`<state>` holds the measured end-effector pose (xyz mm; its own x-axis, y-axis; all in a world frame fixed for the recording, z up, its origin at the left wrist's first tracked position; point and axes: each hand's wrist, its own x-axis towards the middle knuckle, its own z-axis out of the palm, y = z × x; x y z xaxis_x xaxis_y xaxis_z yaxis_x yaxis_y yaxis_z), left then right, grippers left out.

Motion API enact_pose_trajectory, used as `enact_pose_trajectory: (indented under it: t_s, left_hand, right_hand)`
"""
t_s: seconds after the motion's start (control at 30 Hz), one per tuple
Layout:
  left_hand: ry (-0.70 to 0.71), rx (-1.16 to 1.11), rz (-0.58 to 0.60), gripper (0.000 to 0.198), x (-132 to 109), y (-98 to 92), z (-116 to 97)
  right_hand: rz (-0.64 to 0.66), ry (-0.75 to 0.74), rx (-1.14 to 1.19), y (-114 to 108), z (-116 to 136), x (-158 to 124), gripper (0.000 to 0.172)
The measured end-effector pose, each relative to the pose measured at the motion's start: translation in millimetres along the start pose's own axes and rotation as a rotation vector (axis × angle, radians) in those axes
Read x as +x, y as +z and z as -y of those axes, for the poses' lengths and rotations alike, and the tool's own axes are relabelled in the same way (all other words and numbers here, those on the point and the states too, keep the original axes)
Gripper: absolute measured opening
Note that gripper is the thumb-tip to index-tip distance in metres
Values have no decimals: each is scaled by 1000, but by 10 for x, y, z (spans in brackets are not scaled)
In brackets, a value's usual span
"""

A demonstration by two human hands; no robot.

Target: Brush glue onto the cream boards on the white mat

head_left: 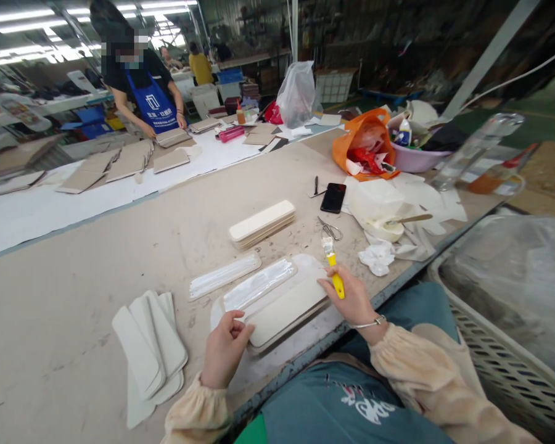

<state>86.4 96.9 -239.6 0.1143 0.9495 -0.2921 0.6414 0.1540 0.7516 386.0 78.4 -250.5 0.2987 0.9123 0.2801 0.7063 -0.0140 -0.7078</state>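
A long cream strip with rounded ends point(289, 308) lies level in front of me, at the table's near edge. At its left end, my left hand point(226, 348) pinches the corner between thumb and fingers. My right hand point(351, 299) grips a yellow-handled brush point(337, 277) with white paste on its bristles, and its thumb touches the strip's right end. Just beyond, a strip coated in glossy white point(259, 285) and another coated strip point(224, 276) lie flat. Farther back sits a neat stack of cream strips point(263, 223). Fanned pale strips point(150, 351) lie to the left.
Scissors point(330, 230), a phone point(333, 198) and crumpled tissue point(377, 256) lie to the right. Behind them are a paste container with a stick point(383, 216), an orange bag point(363, 145) and a purple basin point(416, 159). Across the table, a person in a blue apron point(152, 102) handles boards.
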Motion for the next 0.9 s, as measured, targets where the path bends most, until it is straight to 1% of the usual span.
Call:
enact_pose_trajectory:
  t_s: [0.13, 0.47, 0.6, 0.7, 0.8, 0.87, 0.9]
  left_hand:
    - [4, 46, 9, 34, -17, 14, -9]
    - [-9, 79, 21, 34, -3, 33, 19]
    - [4, 111, 36, 33, 7, 29, 26]
    - [25, 151, 37, 34, 16, 23, 50]
    - [48, 203, 46, 34, 35, 19, 82]
    - [66, 226, 58, 36, 50, 16, 105]
    - [74, 235, 62, 37, 58, 14, 116]
  right_hand:
    - [37, 7, -28, 31, -60, -11, 17]
    - [55, -52, -34, 94, -149, -23, 12]
    - [62, -65, -58, 116, -184, -25, 16]
    - [55, -130, -108, 93, -176, -8, 15]
    - [31, -224, -143, 54, -94, -26, 11]
    - [68, -322, -118, 59, -2, -80, 10]
    - [116, -386, -97, 78, 47, -119, 9]
